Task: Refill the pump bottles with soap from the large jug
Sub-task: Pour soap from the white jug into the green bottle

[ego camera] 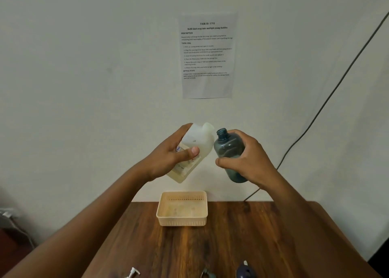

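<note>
1. Left hand (pixel 168 157) is wrapped around the translucent white plastic soap jug (pixel 194 149), held up in the air and tipped right, its open neck just beside the other bottle's mouth.
2. Right hand (pixel 250 162) grips the dark teal see-through plastic bottle (pixel 228 149), cap off.
3. Both are above the beige perforated plastic basket (pixel 182 221) on the brown wooden table (pixel 252 246).
4. A loose white pump head (pixel 132 273) lies at the near edge.

A dark wooden tabletop (pixel 242 242) carries a cream perforated basket (pixel 182 209) near its far edge; a white pump head (pixel 132 273) lies at the near edge.
</note>
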Demonstrator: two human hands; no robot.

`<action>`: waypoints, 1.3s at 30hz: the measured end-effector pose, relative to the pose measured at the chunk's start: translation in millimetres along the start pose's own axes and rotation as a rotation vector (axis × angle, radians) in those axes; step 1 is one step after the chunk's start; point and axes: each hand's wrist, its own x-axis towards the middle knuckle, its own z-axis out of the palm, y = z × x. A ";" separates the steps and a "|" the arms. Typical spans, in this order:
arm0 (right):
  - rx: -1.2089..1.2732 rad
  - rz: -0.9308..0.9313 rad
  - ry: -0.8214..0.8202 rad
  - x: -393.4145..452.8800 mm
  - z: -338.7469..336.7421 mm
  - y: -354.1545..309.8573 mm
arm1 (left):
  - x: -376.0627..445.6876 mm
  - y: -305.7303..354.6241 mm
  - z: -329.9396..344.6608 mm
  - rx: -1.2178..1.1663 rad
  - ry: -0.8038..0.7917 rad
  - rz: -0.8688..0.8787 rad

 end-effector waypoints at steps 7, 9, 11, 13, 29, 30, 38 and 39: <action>-0.017 -0.001 -0.012 1.6 -1.1 1.3 | 2.4 4.8 -5.7 0.051 -0.033 0.023; -0.019 -0.001 -0.004 1.6 -2.0 2.0 | 3.4 6.3 -6.5 0.070 -0.046 0.026; -0.020 -0.001 0.004 2.3 -3.0 2.5 | 4.9 7.5 -8.0 0.085 -0.062 0.026; -0.023 0.001 0.002 3.0 -3.4 2.7 | 6.7 8.5 -9.6 0.096 -0.078 0.026; -0.040 0.009 0.028 2.7 -9.2 6.2 | 18.2 15.9 -11.0 0.132 -0.095 0.056; -0.044 0.008 0.029 2.6 -9.3 6.5 | 19.2 16.5 -10.7 0.134 -0.100 0.062; -0.058 -0.012 0.050 0.6 -9.3 8.9 | 27.9 23.7 -14.8 0.150 -0.154 0.066; -0.055 -0.015 0.055 0.5 -9.1 9.2 | 29.5 24.8 -15.9 0.157 -0.162 0.064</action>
